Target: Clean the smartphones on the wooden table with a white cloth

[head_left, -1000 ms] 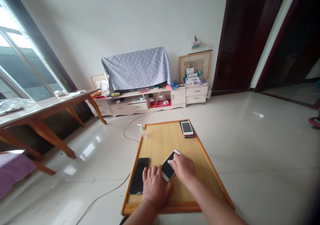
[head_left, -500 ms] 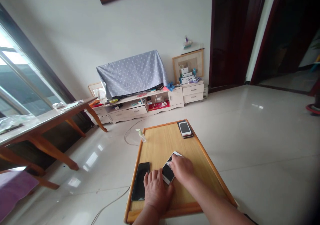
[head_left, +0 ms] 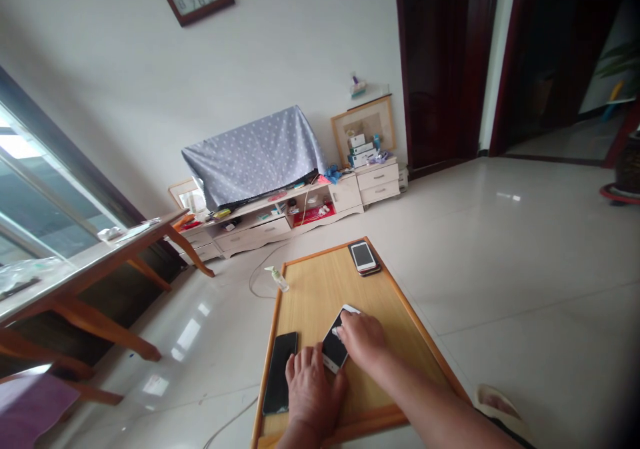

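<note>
A light wooden board (head_left: 320, 289) with an orange rim lies on the tiled floor. On it, a white smartphone (head_left: 334, 349) lies face up and tilted, under both hands. My right hand (head_left: 363, 339) pinches a small white cloth (head_left: 338, 332) against the phone's screen. My left hand (head_left: 313, 396) lies flat with spread fingers, touching the phone's lower end. A black smartphone (head_left: 280, 372) lies face up just left of that hand. Two stacked phones (head_left: 363, 258) sit at the board's far corner. A small pump bottle (head_left: 277, 279) stands on the floor beyond the near-left side of the board.
A thin cable (head_left: 260, 282) curves across the floor left of the board. A low cream cabinet (head_left: 260, 232) stands by the far wall, and a wooden table (head_left: 90, 282) stands at left. A sandalled foot (head_left: 495, 406) shows at lower right.
The view has tilted and swung, so the room slides left and a wall clock comes fully into sight. A foot now shows at lower right. Both hands stay on the white phone.
</note>
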Demonstrator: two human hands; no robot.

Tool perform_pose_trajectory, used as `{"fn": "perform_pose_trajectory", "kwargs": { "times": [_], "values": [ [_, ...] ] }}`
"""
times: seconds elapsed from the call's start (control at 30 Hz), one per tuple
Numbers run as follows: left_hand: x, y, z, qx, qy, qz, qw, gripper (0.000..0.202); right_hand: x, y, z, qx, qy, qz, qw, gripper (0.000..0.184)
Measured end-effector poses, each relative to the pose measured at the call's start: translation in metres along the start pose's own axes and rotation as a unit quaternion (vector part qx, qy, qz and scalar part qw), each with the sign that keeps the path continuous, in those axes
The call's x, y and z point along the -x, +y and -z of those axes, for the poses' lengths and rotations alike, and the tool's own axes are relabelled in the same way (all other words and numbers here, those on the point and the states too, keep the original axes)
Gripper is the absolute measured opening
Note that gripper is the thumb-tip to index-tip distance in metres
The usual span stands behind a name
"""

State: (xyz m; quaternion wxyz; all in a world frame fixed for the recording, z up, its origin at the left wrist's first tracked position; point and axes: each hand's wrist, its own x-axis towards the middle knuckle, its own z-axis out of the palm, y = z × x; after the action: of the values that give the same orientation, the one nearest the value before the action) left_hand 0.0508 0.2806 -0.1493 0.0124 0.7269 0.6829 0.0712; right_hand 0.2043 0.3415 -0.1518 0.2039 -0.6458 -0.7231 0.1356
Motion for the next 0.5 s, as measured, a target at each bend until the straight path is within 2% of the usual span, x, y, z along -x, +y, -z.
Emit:
{"fn": "perform_pose_trajectory", "kwargs": {
  "times": [0.17,0.37,0.5],
  "values": [
    [-0.002,-0.003,-0.005,-0.005,-0.003,-0.003,1.000,0.060,-0.007,0.015,0.006,-0.010,-0.002,-0.011,1.000,0.017],
    [-0.003,-0.002,-0.007,-0.008,-0.002,-0.010,1.000,0.059,0.003,0.007,0.011,-0.022,-0.012,0.002,1.000,0.015],
    [-0.003,0.001,-0.003,-0.007,-0.009,-0.002,1.000,0.060,0.019,-0.005,0.005,-0.044,-0.033,0.064,0.996,0.020]
  ]
}}
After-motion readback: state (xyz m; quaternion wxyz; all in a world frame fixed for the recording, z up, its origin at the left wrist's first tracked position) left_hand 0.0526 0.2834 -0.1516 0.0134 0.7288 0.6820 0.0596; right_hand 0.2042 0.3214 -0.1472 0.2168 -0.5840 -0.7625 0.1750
